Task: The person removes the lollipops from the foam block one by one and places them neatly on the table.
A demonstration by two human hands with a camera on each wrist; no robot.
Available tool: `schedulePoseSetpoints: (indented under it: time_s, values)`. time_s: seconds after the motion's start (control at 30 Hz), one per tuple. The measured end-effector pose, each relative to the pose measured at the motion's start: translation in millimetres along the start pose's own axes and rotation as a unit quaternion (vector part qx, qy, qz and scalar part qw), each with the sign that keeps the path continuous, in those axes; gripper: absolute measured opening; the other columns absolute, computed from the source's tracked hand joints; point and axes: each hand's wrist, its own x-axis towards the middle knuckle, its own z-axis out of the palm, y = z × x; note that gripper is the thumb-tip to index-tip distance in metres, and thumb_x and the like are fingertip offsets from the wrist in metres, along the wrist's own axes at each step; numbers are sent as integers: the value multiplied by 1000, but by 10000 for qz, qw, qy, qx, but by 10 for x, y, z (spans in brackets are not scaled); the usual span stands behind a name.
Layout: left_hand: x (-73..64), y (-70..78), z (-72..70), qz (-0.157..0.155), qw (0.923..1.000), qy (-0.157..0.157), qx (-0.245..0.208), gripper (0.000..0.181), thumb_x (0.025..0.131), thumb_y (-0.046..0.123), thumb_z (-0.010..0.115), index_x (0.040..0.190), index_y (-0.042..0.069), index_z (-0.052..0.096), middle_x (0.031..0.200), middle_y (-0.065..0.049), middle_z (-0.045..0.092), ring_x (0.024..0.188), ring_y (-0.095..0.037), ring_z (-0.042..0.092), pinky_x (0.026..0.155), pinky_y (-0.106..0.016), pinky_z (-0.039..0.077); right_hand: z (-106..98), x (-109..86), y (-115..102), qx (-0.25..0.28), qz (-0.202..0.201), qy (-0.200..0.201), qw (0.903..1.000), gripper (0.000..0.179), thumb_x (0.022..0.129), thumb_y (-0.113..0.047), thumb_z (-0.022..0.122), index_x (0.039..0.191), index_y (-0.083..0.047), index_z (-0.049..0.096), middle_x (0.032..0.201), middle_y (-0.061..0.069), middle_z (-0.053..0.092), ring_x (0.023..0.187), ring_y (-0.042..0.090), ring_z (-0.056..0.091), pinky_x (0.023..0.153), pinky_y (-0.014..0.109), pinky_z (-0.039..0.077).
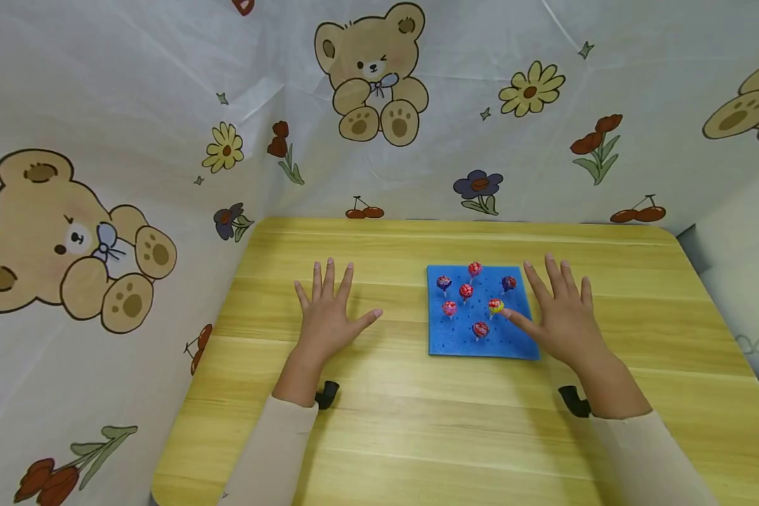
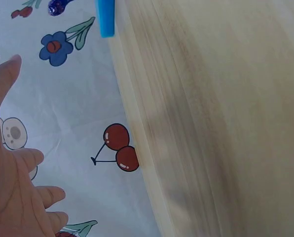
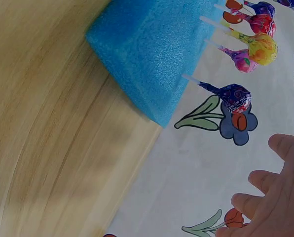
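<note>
Several wrapped lollipops stand by their sticks in a blue foam board on the table, among them a yellow lollipop, a red one and a dark blue one. Small dark holes dot the board. My right hand is spread at the board's right side, its thumb overlapping the board near the yellow lollipop in the head view; whether it touches cannot be told. To the left of the board, my left hand is spread over the table with its fingers straight. Neither hand holds anything.
The light wooden table has rounded corners. A white cloth printed with bears, flowers and cherries hangs behind it and along the left side. A black strap piece shows at the left wrist, another at the right.
</note>
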Motion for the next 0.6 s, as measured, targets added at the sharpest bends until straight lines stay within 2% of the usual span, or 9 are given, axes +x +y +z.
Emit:
schedulePoseSetpoints:
  time_s: [0.23,0.4,0.5,0.6]
  values:
    - [18,-2,24,2,9998,106,-140,103,87,79,52,164,28,9,171,-15,-3,158,-38,-12,117,-74,-11,10,11,35,68,-114,10,9999,97,92,-64,59,164,-20,12,170,19,-4,156,47,-2,119,73,-3]
    - [23,15,45,16,9998,62,-191,100,88,77,54,164,28,10,171,-14,-6,158,-38,-12,119,-74,-7,-10,2,61,157,-296,13,9994,96,92,-58,63,164,-18,14,170,21,1,155,49,3,121,71,1]
    - [20,45,55,22,9989,-40,-462,95,92,69,57,164,28,11,172,-11,-8,158,-35,-12,121,-71,-1,-24,-12,75,249,-373,-26,9990,96,92,-51,68,164,-18,14,170,22,2,155,48,3,122,70,4]
    - [13,101,70,109,9953,-115,-959,88,96,57,61,164,26,15,172,-9,-5,159,-33,-6,123,-68,10,-25,-25,96,242,-396,-95,9989,98,90,-45,72,164,-18,13,170,21,3,155,48,6,119,73,14]
